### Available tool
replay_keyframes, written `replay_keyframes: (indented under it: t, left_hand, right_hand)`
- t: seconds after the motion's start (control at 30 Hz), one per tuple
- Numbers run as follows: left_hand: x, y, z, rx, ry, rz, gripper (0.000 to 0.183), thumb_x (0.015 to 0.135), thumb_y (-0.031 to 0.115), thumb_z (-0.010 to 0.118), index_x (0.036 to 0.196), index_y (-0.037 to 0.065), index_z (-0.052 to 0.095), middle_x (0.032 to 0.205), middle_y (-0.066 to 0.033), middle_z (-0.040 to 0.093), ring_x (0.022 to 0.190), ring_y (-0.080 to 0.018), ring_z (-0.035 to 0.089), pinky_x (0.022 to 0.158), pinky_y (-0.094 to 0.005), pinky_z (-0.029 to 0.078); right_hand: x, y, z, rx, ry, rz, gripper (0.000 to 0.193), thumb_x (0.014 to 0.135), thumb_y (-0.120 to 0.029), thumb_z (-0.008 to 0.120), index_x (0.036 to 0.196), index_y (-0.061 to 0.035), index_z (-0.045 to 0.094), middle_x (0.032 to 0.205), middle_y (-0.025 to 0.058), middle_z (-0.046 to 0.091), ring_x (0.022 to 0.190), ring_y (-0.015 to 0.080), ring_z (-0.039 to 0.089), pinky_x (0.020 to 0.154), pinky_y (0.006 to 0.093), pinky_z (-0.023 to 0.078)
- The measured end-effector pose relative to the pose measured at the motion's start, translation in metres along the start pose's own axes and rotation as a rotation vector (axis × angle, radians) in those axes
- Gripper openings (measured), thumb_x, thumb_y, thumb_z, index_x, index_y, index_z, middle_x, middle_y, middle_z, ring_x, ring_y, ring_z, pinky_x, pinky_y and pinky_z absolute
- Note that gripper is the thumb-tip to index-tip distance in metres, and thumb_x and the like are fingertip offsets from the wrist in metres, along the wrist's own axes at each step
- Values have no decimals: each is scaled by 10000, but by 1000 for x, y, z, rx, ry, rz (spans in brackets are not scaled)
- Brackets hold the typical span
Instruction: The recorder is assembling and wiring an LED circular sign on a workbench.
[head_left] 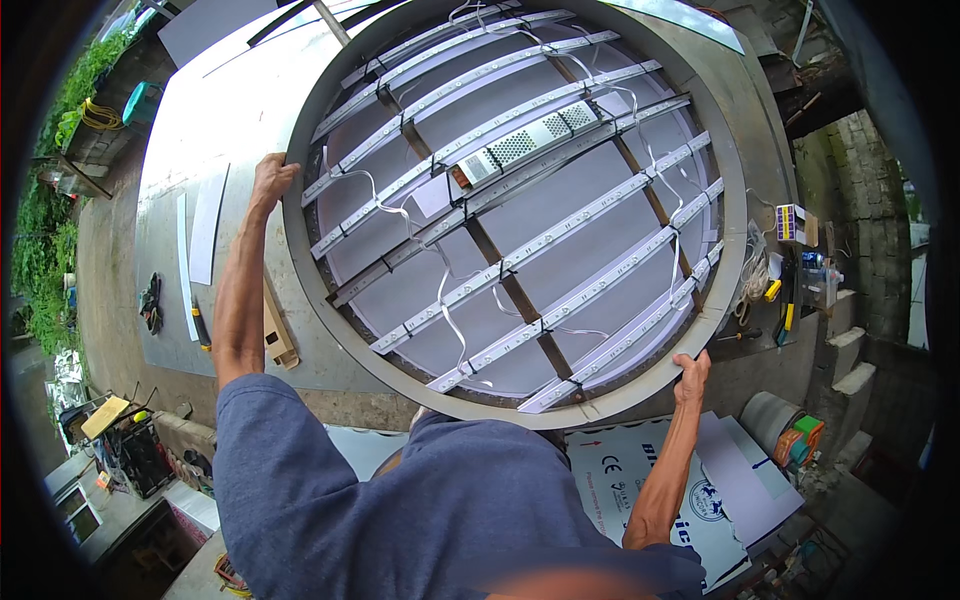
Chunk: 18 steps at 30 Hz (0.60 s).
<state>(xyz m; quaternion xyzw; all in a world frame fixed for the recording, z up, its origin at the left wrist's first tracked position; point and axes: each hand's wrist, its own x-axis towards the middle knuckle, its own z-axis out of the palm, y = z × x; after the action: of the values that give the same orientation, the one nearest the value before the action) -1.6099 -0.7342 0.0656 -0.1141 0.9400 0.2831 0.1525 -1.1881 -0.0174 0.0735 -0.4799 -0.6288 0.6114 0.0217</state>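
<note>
A large round light box (733, 220) with a grey metal rim is tilted up in front of me, partly over the work table. Inside it, several slanting LED strips (560, 231) are tied with black ties across brown metal bars (518, 297). A perforated metal power supply (525, 143) sits among the strips, and loose white wires (448, 318) link them. My left hand (274, 180) is closed on the rim's left side. Lower down on the right, my right hand (691, 379) grips the same rim, its fingers partly hidden behind it.
Left on the metal table (165, 255) lie a utility knife (201, 326), a wooden piece (278, 332), white strips (207, 225) and a dark coil (150, 303). At the right are a small purple-and-white box (791, 223) and a yellow-black tool (787, 308). Printed sheets (630, 470) lie below.
</note>
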Motion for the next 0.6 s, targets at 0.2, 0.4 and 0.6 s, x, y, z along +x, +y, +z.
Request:
replay_keyframes:
  t: [0.2,0.4,0.6]
  left_hand:
    - [-12,-18,1,55,5,-21,213,865,165,660,913,-35,715,696,-105,654,622,-170,623,591,-359,490]
    - [-24,-14,6,68,14,-24,228,867,166,674,969,-31,727,728,-120,678,663,-176,638,636,-351,501]
    - [-29,-15,6,16,-1,-77,233,856,162,667,962,-37,724,734,-114,683,657,-173,632,630,-348,501]
  right_hand:
    - [21,-12,-1,-10,-32,7,499,679,93,575,1176,39,574,1069,103,638,943,241,604,889,332,469]
    - [38,-21,-12,-46,-47,31,491,681,83,576,1169,23,581,1060,94,643,932,225,602,876,323,467]
    - [36,-43,-4,-101,-63,36,480,677,68,575,1155,23,581,1031,85,641,912,215,597,860,320,474]
